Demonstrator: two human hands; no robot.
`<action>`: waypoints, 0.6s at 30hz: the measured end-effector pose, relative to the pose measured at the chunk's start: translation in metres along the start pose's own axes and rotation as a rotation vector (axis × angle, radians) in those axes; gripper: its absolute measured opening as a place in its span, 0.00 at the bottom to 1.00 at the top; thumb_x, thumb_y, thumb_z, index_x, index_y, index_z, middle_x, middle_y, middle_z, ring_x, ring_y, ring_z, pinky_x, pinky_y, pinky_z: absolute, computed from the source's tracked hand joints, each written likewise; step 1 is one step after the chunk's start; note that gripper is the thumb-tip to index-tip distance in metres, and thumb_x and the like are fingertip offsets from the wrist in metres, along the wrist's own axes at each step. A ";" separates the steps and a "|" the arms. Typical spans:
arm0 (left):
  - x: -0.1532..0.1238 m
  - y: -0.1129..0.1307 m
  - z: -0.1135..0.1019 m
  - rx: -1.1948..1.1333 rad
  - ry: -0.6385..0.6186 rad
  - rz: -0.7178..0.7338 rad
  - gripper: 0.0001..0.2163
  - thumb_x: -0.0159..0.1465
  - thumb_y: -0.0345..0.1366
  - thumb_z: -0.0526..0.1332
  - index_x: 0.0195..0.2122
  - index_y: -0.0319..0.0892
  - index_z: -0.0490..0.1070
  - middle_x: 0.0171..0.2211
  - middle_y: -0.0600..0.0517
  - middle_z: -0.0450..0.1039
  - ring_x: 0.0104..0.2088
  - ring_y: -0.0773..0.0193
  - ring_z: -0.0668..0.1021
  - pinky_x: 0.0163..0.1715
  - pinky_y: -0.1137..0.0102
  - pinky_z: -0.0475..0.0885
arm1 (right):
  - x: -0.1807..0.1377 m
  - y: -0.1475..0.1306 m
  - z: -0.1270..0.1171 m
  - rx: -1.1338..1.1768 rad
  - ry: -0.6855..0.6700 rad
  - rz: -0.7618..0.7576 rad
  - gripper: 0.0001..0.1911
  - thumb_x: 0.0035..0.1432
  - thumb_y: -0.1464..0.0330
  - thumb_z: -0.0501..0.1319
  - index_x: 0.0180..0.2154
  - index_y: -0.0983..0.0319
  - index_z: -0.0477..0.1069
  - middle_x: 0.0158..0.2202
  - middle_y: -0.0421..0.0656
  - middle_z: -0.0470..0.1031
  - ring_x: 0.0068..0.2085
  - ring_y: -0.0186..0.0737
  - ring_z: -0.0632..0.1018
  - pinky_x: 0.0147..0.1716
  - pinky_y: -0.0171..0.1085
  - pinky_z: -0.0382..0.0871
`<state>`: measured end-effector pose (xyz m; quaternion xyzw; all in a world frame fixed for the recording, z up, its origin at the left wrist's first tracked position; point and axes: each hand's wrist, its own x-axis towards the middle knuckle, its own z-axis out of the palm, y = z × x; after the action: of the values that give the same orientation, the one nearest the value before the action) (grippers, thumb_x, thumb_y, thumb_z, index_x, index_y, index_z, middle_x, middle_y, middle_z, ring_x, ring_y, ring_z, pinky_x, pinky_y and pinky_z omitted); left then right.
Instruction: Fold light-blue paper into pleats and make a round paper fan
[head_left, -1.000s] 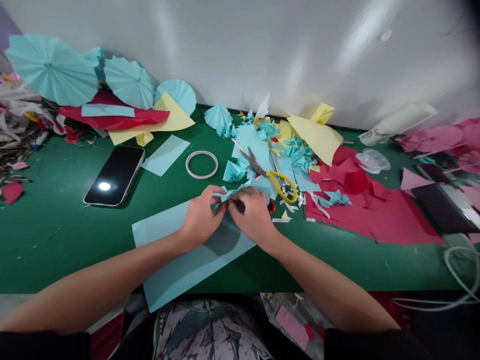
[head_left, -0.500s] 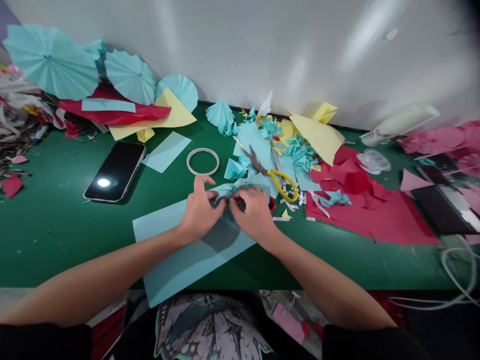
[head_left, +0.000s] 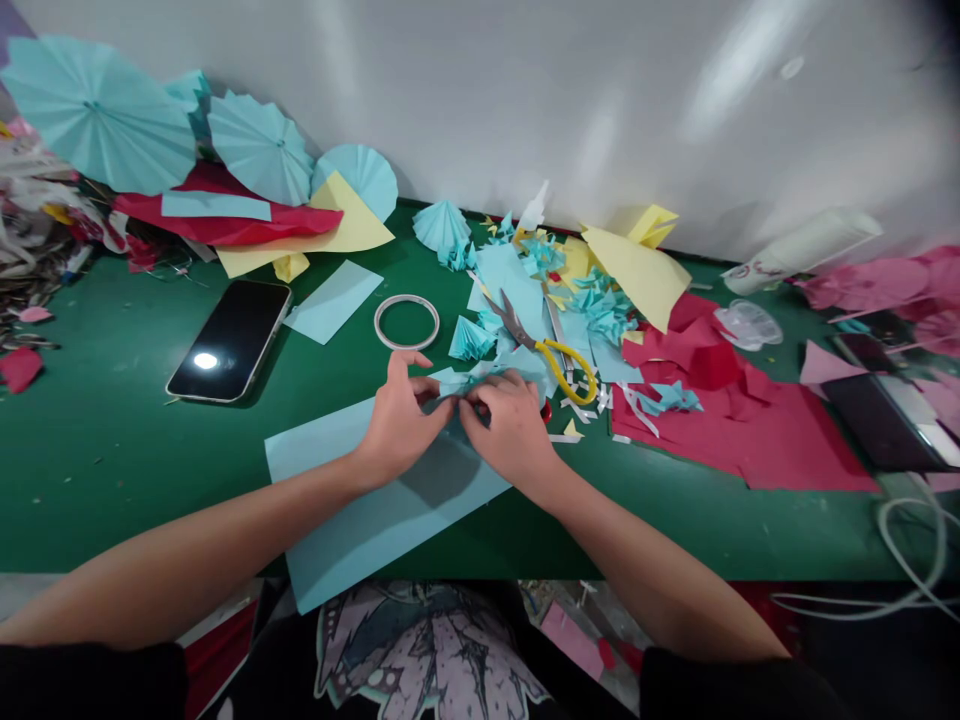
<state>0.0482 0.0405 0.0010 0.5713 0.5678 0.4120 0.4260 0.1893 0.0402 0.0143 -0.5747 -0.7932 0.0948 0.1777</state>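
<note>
My left hand (head_left: 407,412) and my right hand (head_left: 506,420) meet over a large light-blue paper sheet (head_left: 345,540). Both pinch a small folded piece of light-blue paper (head_left: 455,378) between thumbs and fingers; much of it is hidden behind the knuckles. My left index finger is raised and curled. Just beyond the hands sits a small pleated blue paper fan (head_left: 471,340). Scissors with yellow handles (head_left: 556,362) lie half open to the right of my right hand. A roll of narrow tape (head_left: 406,323) rests beyond my left hand.
A black phone (head_left: 231,340) lies at left near a small blue paper rectangle (head_left: 335,302). Pleated blue paper discs (head_left: 97,115) lean on the wall. Red paper sheets (head_left: 802,440), blue scraps and a white glue bottle (head_left: 534,208) spread across the right. A cable (head_left: 885,600) hangs at far right.
Very little differs. Both hands keep their pinch on the folded blue paper in nearly the same place, and the camera view has shifted slightly.
</note>
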 end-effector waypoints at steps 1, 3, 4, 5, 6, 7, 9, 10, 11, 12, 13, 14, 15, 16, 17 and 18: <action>0.000 0.001 0.000 0.005 0.001 -0.004 0.19 0.52 0.31 0.61 0.40 0.44 0.52 0.23 0.59 0.70 0.22 0.71 0.72 0.23 0.76 0.64 | 0.000 0.000 0.000 0.000 -0.006 0.001 0.11 0.55 0.68 0.55 0.22 0.63 0.67 0.25 0.43 0.72 0.37 0.43 0.68 0.32 0.39 0.49; 0.000 0.002 -0.001 -0.004 -0.007 -0.015 0.19 0.52 0.31 0.61 0.40 0.44 0.52 0.23 0.58 0.71 0.23 0.71 0.73 0.23 0.76 0.64 | 0.000 0.000 -0.001 0.003 -0.020 0.006 0.11 0.55 0.69 0.54 0.22 0.63 0.67 0.26 0.43 0.72 0.37 0.43 0.68 0.32 0.39 0.49; -0.001 0.002 -0.001 -0.010 -0.012 -0.020 0.19 0.52 0.32 0.61 0.39 0.44 0.52 0.24 0.58 0.72 0.23 0.70 0.73 0.23 0.76 0.64 | 0.000 -0.001 -0.002 0.006 -0.028 0.009 0.11 0.55 0.69 0.54 0.22 0.63 0.68 0.26 0.43 0.72 0.37 0.43 0.68 0.32 0.39 0.49; -0.001 0.003 -0.001 -0.015 -0.016 -0.025 0.18 0.52 0.32 0.61 0.39 0.44 0.52 0.25 0.57 0.73 0.24 0.70 0.74 0.24 0.76 0.65 | 0.000 -0.001 -0.002 0.011 -0.034 0.013 0.11 0.55 0.70 0.54 0.22 0.63 0.68 0.26 0.44 0.72 0.37 0.44 0.68 0.32 0.39 0.50; -0.001 0.003 -0.001 -0.018 -0.018 -0.030 0.18 0.51 0.32 0.61 0.39 0.44 0.52 0.25 0.57 0.73 0.25 0.70 0.75 0.25 0.75 0.65 | 0.001 -0.001 -0.002 0.017 -0.039 0.015 0.10 0.55 0.70 0.54 0.23 0.63 0.68 0.27 0.44 0.72 0.37 0.44 0.69 0.32 0.40 0.50; -0.001 0.003 -0.001 -0.017 -0.018 -0.033 0.18 0.51 0.32 0.61 0.39 0.44 0.52 0.26 0.57 0.73 0.25 0.69 0.75 0.25 0.75 0.66 | 0.001 -0.001 -0.002 0.024 -0.039 0.018 0.10 0.54 0.70 0.54 0.23 0.63 0.68 0.27 0.44 0.73 0.37 0.44 0.69 0.32 0.40 0.51; -0.001 0.003 -0.001 -0.003 -0.014 -0.036 0.18 0.51 0.31 0.61 0.38 0.44 0.52 0.26 0.57 0.74 0.24 0.69 0.75 0.26 0.74 0.66 | 0.001 -0.001 -0.002 0.039 -0.034 0.019 0.09 0.54 0.71 0.54 0.23 0.63 0.68 0.27 0.44 0.73 0.37 0.45 0.69 0.32 0.40 0.52; -0.001 0.003 -0.001 0.010 -0.008 -0.036 0.18 0.51 0.31 0.62 0.38 0.44 0.52 0.26 0.57 0.74 0.24 0.69 0.75 0.26 0.74 0.66 | 0.001 -0.001 -0.001 0.044 -0.030 0.016 0.09 0.54 0.71 0.54 0.23 0.63 0.68 0.27 0.44 0.73 0.37 0.45 0.69 0.32 0.40 0.52; -0.002 0.003 -0.001 0.025 0.001 -0.034 0.18 0.50 0.31 0.62 0.38 0.45 0.52 0.26 0.56 0.74 0.24 0.69 0.76 0.26 0.75 0.66 | 0.001 -0.001 -0.001 0.048 -0.025 0.013 0.09 0.54 0.71 0.54 0.23 0.63 0.68 0.27 0.44 0.74 0.37 0.45 0.69 0.32 0.40 0.53; -0.002 0.004 -0.001 0.042 0.011 -0.031 0.18 0.50 0.31 0.62 0.38 0.45 0.52 0.26 0.56 0.74 0.25 0.69 0.76 0.25 0.75 0.66 | 0.001 -0.001 -0.001 0.050 -0.021 0.010 0.09 0.53 0.72 0.54 0.23 0.63 0.68 0.27 0.44 0.74 0.37 0.45 0.69 0.32 0.40 0.53; -0.003 0.005 -0.001 0.058 0.020 -0.030 0.18 0.50 0.31 0.62 0.37 0.44 0.53 0.26 0.56 0.75 0.26 0.68 0.77 0.25 0.75 0.66 | 0.001 -0.001 0.000 0.052 -0.019 0.008 0.09 0.53 0.72 0.54 0.22 0.63 0.68 0.27 0.44 0.74 0.37 0.44 0.69 0.32 0.40 0.54; -0.003 0.005 -0.001 0.069 0.026 -0.028 0.18 0.50 0.31 0.62 0.37 0.44 0.53 0.26 0.55 0.75 0.27 0.67 0.77 0.25 0.75 0.66 | 0.001 -0.001 0.000 0.055 -0.017 0.007 0.10 0.53 0.72 0.54 0.22 0.63 0.68 0.27 0.44 0.73 0.36 0.44 0.69 0.32 0.40 0.55; -0.004 0.006 -0.001 0.076 0.030 -0.026 0.18 0.50 0.31 0.62 0.37 0.44 0.53 0.26 0.55 0.75 0.28 0.66 0.78 0.26 0.75 0.66 | 0.001 -0.001 0.000 0.059 -0.018 0.006 0.10 0.53 0.72 0.54 0.22 0.63 0.68 0.27 0.44 0.73 0.36 0.44 0.69 0.32 0.40 0.55; -0.004 0.007 -0.001 0.080 0.031 -0.023 0.18 0.50 0.31 0.63 0.37 0.45 0.53 0.26 0.55 0.75 0.30 0.65 0.78 0.26 0.75 0.66 | 0.001 -0.001 0.000 0.066 -0.019 0.004 0.10 0.53 0.72 0.54 0.22 0.63 0.68 0.27 0.44 0.73 0.36 0.43 0.69 0.33 0.40 0.56; -0.004 0.007 -0.001 0.084 0.031 -0.020 0.18 0.50 0.31 0.63 0.37 0.45 0.53 0.26 0.55 0.75 0.31 0.64 0.79 0.26 0.75 0.66 | 0.001 -0.001 0.000 0.073 -0.023 0.003 0.10 0.53 0.73 0.53 0.22 0.63 0.68 0.26 0.44 0.73 0.35 0.43 0.69 0.33 0.40 0.57; -0.005 0.008 -0.001 0.086 0.030 -0.017 0.18 0.51 0.31 0.62 0.37 0.45 0.53 0.25 0.55 0.75 0.33 0.63 0.79 0.27 0.74 0.67 | 0.001 -0.002 0.000 0.078 -0.025 0.001 0.10 0.53 0.73 0.53 0.22 0.62 0.68 0.26 0.44 0.73 0.35 0.43 0.69 0.33 0.40 0.57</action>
<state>0.0497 0.0359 0.0089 0.5780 0.5961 0.3920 0.3961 0.1875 0.0408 0.0149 -0.5666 -0.7907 0.1332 0.1900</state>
